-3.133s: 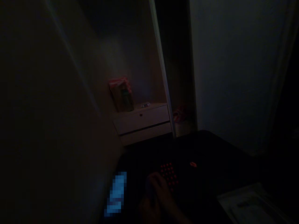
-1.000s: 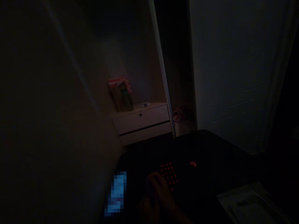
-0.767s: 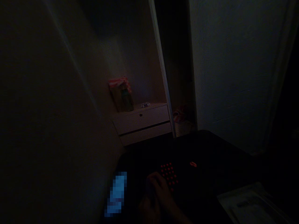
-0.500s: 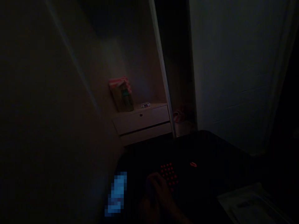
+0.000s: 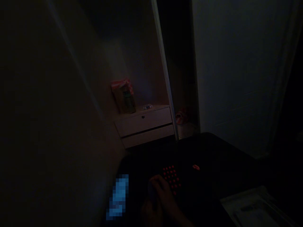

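The scene is very dark. My right hand (image 5: 165, 197) is closed, its bent fingers curled over a dim, bluish-dark object (image 5: 151, 192) whose kind does not show. Just below and to the left, my left hand (image 5: 151, 212) is also closed and close against the same object; the shadow hides most of its fingers. Beyond my right hand lies a grid of glowing red dots (image 5: 171, 179) on the dark surface (image 5: 208, 151). A small reddish lit thing (image 5: 196, 167) sits farther right.
A bright blurred blue patch (image 5: 118, 197) lies left of my hands. At the lower right is a pale flat item (image 5: 253, 205). Behind the dark surface stand pale drawers (image 5: 145, 121) with a jar (image 5: 129, 102) on top, and a large pale panel (image 5: 236, 78) at the right.
Both hands stay almost in place on the dark object. The picture has shifted only very slightly.
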Available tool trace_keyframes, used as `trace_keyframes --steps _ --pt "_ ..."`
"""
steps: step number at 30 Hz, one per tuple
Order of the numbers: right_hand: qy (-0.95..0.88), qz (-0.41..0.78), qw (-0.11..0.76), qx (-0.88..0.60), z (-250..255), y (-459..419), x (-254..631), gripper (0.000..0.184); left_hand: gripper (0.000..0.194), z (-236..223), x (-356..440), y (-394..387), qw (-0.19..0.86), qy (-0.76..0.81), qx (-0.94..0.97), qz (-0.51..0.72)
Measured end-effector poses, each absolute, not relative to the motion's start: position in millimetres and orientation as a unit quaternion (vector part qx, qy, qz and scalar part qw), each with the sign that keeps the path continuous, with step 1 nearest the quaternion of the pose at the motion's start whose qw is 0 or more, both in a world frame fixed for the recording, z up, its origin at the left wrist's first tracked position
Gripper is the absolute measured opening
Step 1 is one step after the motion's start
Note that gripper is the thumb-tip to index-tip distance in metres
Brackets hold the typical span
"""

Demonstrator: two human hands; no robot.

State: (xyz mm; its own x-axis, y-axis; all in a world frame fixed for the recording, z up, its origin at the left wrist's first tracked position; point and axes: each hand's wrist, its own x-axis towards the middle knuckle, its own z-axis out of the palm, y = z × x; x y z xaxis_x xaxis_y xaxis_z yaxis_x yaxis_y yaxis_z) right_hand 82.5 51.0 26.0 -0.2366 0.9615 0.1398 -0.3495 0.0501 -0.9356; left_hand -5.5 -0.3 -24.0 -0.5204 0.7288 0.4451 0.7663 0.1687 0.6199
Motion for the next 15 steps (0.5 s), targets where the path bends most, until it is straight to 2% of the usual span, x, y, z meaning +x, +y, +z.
trace_keyframes --steps 15 --pt "-0.488 0.617 0.533 -0.313 22.1 51.8 81.8 0.022 0.035 -27.0 -4.6 0.8 0.017 -0.76 -0.49 -0.426"
